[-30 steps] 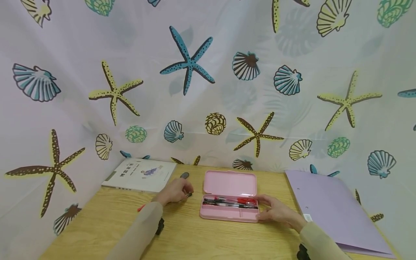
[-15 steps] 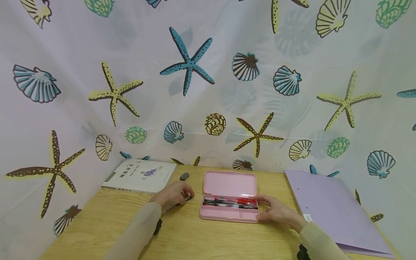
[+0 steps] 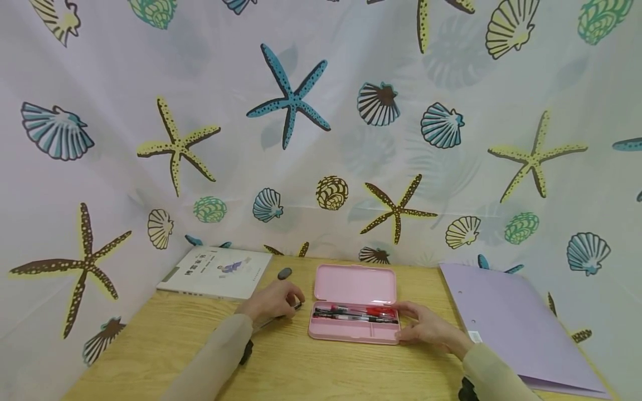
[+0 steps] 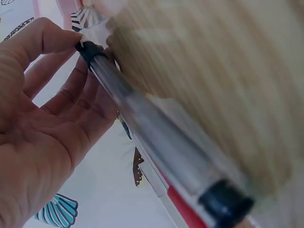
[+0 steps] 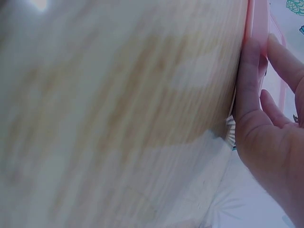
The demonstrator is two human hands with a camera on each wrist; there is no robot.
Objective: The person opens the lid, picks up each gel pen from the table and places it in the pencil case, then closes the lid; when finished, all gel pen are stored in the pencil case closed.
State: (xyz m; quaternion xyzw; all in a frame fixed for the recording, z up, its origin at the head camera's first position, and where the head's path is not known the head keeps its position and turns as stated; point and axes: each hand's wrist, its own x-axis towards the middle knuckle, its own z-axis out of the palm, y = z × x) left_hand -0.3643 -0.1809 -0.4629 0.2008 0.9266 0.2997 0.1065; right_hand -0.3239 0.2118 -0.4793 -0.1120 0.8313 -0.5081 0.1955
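Note:
A gel pen (image 4: 156, 128) with a clear barrel and black ends is pinched at one end between the thumb and fingers of my left hand (image 3: 273, 301), left of the pencil case. Its other end slants back under the wrist. The pink pencil case (image 3: 341, 332) lies with its lid raised at the back. Black and red pens (image 3: 351, 316) lie in its long rear compartment. My right hand (image 3: 426, 326) grips the right end of the case, thumb at the front corner and fingers farther back. In the left wrist view, a red piece (image 4: 185, 209) shows behind the pen.
A white book (image 3: 215, 273) lies at the back left of the wooden table (image 3: 321, 373). Near it is a small dark grey oval object (image 3: 284, 273). A purple folder (image 3: 516, 323) covers the right side. A curtain with shells and starfish (image 3: 321, 150) hangs behind.
My left hand has brought the pen slightly toward the case, and more of its tip now shows past the fingers. The right hand and the case have stayed in place.

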